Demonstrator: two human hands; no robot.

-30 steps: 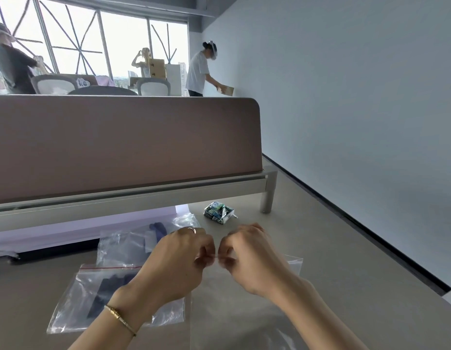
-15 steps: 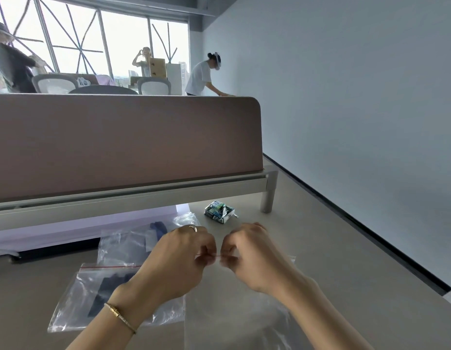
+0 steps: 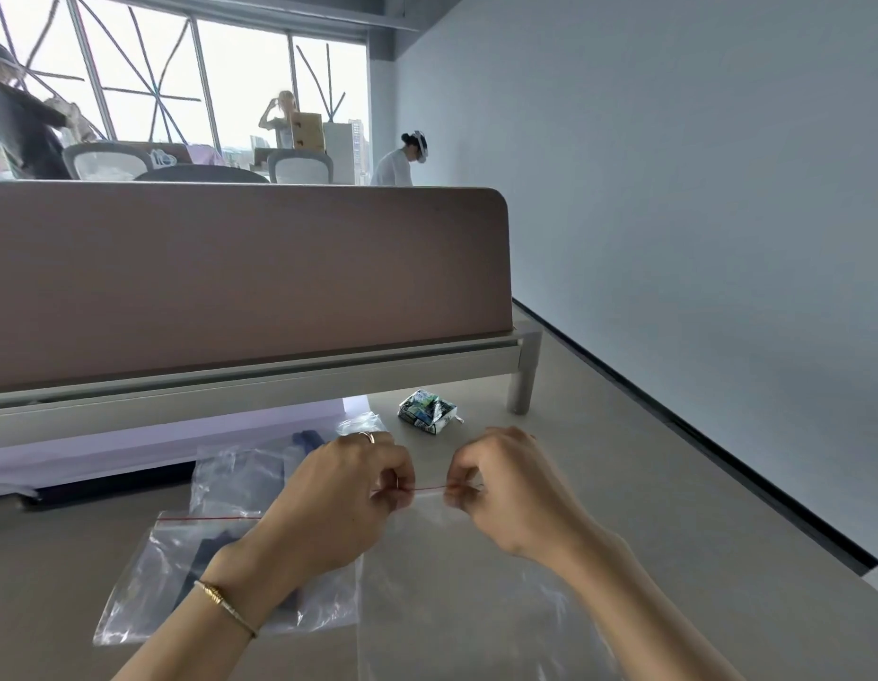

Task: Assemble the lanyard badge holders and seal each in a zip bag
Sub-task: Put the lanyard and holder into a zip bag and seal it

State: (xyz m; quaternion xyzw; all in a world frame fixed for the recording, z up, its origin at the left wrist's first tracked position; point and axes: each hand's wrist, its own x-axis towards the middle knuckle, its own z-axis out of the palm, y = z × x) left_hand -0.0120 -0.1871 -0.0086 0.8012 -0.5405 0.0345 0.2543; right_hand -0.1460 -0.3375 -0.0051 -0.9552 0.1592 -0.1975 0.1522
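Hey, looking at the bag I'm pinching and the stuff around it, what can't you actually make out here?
Head view only:
- Held bag: contents unclear; the film is glare-washed, and its bottom is cut off by the lower edge.
- Seal line: whether it is shut is hidden where the left hand and right hand pinch it.
- Filled bag: the dark item is partly hidden by the left wrist.
- Small packet: print too small to read.

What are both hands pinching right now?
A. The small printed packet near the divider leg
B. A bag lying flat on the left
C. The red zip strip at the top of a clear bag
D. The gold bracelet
C: the left hand and right hand each pinch the red zip strip of the clear bag, the strip running between them.
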